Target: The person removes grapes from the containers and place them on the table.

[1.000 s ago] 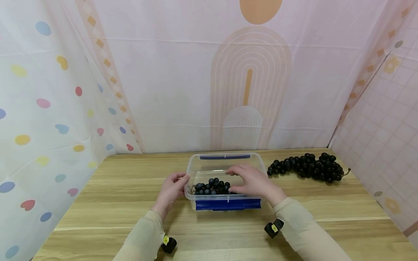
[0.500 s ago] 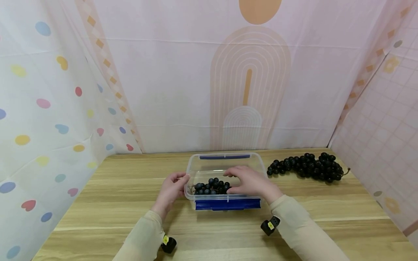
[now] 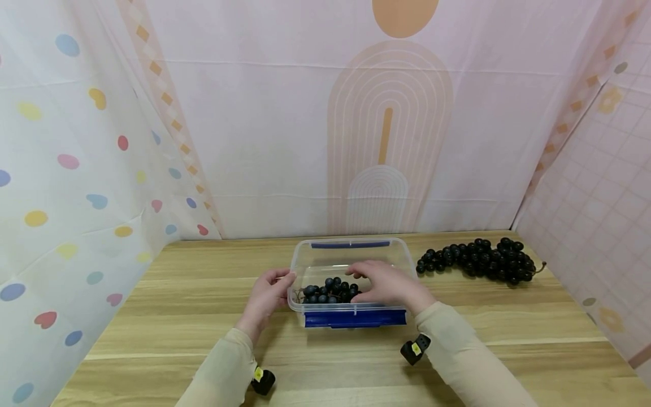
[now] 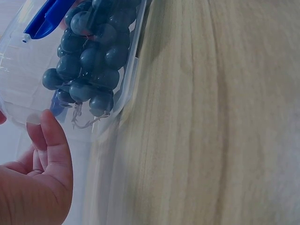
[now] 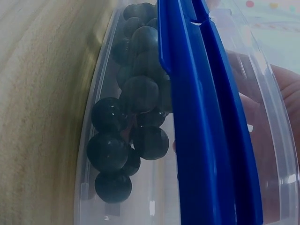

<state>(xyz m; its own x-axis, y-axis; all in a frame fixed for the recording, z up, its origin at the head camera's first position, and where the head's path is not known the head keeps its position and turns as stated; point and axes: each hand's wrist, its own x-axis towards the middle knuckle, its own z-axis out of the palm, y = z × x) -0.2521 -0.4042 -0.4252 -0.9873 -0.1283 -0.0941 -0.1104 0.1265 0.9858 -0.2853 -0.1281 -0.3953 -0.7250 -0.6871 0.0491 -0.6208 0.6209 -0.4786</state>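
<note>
A bunch of dark grapes [image 3: 330, 291] lies in the clear plastic box [image 3: 351, 307], which has blue clips [image 3: 355, 319]. My left hand [image 3: 267, 291] holds the box's left side, its thumb at the rim. In the left wrist view that hand [image 4: 44, 173] is by the box wall, near the stem end of the grapes [image 4: 89, 58]. My right hand [image 3: 389, 284] reaches in over the box's right part, fingers spread from the thumb, the thumb close to the grapes. Through the wall in the right wrist view, part of this hand [image 5: 281, 103] shows behind the blue clip [image 5: 206, 117]; contact with the grapes is unclear.
A larger bunch of dark grapes [image 3: 478, 260] lies on the wooden table [image 3: 203, 316], right of the box, its stem pointing right. A patterned cloth backdrop [image 3: 274, 141] stands behind the table, with cloth on both sides too.
My right hand and wrist have shifted slightly to the left over the box. The left hand, the box and both bunches of grapes stay where they were.
</note>
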